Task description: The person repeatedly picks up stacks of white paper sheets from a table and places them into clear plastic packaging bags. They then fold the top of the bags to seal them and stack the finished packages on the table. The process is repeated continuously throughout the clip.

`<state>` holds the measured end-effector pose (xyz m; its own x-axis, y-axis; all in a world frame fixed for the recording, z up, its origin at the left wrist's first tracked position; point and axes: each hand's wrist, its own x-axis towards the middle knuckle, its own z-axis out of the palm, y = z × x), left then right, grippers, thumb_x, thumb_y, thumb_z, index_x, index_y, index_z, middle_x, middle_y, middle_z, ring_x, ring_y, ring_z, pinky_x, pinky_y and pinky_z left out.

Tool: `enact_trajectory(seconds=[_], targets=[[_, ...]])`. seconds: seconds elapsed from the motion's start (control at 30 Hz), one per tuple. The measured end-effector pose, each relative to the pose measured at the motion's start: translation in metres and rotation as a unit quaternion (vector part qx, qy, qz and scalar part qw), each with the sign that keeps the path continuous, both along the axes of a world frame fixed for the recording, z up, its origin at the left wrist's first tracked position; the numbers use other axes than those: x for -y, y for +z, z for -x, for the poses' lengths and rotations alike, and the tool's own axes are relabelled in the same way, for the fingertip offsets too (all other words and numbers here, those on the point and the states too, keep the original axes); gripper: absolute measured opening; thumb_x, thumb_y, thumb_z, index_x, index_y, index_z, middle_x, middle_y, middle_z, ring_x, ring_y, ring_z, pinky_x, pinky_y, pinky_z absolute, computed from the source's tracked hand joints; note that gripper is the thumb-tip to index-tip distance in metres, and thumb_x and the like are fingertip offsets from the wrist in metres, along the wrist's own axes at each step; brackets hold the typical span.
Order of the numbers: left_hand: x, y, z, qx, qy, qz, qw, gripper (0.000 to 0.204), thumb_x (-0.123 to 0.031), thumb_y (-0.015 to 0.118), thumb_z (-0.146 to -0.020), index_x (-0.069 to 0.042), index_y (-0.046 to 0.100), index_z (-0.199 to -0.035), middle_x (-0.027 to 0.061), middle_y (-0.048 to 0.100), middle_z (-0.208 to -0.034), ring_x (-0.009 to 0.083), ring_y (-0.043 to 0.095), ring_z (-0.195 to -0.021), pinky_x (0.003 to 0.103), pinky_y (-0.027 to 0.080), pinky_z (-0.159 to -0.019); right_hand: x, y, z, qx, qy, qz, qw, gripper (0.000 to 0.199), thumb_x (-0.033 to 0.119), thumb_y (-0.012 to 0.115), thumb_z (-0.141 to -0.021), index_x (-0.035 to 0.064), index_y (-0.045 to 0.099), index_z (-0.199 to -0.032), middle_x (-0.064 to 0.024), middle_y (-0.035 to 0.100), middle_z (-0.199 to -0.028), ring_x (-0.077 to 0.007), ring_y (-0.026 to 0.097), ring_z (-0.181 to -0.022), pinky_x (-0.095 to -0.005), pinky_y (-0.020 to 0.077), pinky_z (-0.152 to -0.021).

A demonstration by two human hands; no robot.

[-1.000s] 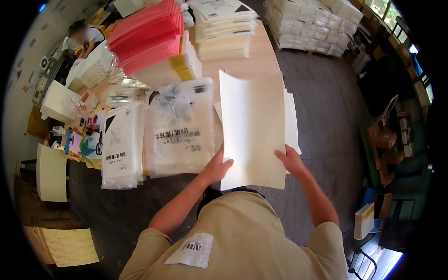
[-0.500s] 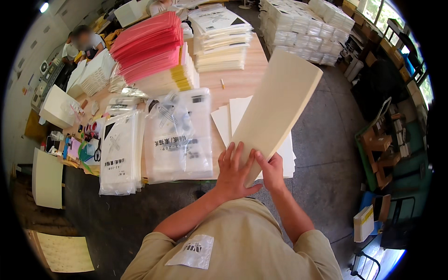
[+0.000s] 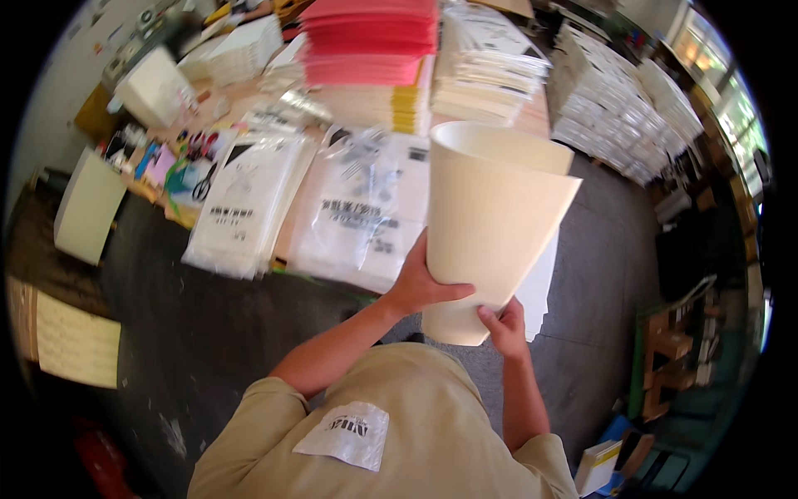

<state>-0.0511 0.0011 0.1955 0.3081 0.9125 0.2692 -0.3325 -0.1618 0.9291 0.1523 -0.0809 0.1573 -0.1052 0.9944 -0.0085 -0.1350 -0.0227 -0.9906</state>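
Observation:
Cream paper sheets [image 3: 499, 216], curled into a loose, partly open roll, stand upright in front of me. My left hand [image 3: 420, 283] grips the roll's left side, thumb across the front and fingers hidden behind. Low on the right edge, my right hand [image 3: 507, 326] pinches the paper with its thumb on the near face. Partly covered by the roll, white sheets [image 3: 542, 287] lie at the table's right corner. Left of the roll is a large clear plastic bag [image 3: 366, 208] with dark print, flat on the table. Beside it lies a pile of bagged paper packs [image 3: 249, 200].
Farther back on the table rise a red stack [image 3: 370, 41] and a stack of printed packs [image 3: 486, 71]. Black scissors [image 3: 204, 183] lie among small tools at left. Wrapped bundles [image 3: 619, 104] are piled beyond the table. A person [image 3: 249, 10] is partly visible at far left.
The paper, earlier a flat slanting stack, is now curled and more upright. My left hand has moved from its front face to its left side. The view has shifted.

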Motion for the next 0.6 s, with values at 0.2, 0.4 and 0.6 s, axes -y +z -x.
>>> enact_trajectory(seconds=[0.2, 0.4, 0.6], targets=[[0.019, -0.003, 0.012, 0.036, 0.06, 0.032, 0.997, 0.085, -0.018, 0.089, -0.067, -0.004, 0.043, -0.137, 0.007, 0.053, -0.126, 0.0186, 0.05, -0.12, 0.036, 0.04, -0.103, -0.002, -0.006, 0.018, 0.02, -0.052, -0.084, 0.995, 0.043, 0.021, 0.068, -0.095, -0.0048, 0.052, -0.126, -0.0075, 0.064, -0.114, -0.0134, 0.059, -0.102, -0.0289, 0.0478, -0.088], [0.004, -0.036, 0.091, -0.321, 0.108, -0.209, 0.918, 0.076, -0.04, 0.085, -0.07, -0.006, 0.053, -0.13, 0.0142, 0.057, -0.125, 0.032, 0.053, -0.119, 0.043, 0.039, -0.104, 0.006, -0.01, 0.029, 0.071, -0.137, -0.035, 0.987, 0.032, 0.019, 0.068, -0.095, -0.004, 0.061, -0.116, -0.0036, 0.066, -0.102, -0.0088, 0.057, -0.093, -0.0251, 0.0463, -0.083], [0.003, -0.159, 0.232, -0.664, 0.083, -0.316, 0.672, 0.042, -0.026, 0.072, -0.076, -0.007, 0.062, -0.112, 0.0091, 0.059, -0.109, 0.0272, 0.052, -0.113, 0.045, 0.038, -0.1, 0.059, -0.038, 0.04, 0.231, -0.276, -0.024, 0.933, 0.027, 0.015, 0.067, -0.094, -0.0056, 0.064, -0.112, -0.0067, 0.07, -0.093, -0.0095, 0.061, -0.084, -0.0273, 0.0494, -0.075]])
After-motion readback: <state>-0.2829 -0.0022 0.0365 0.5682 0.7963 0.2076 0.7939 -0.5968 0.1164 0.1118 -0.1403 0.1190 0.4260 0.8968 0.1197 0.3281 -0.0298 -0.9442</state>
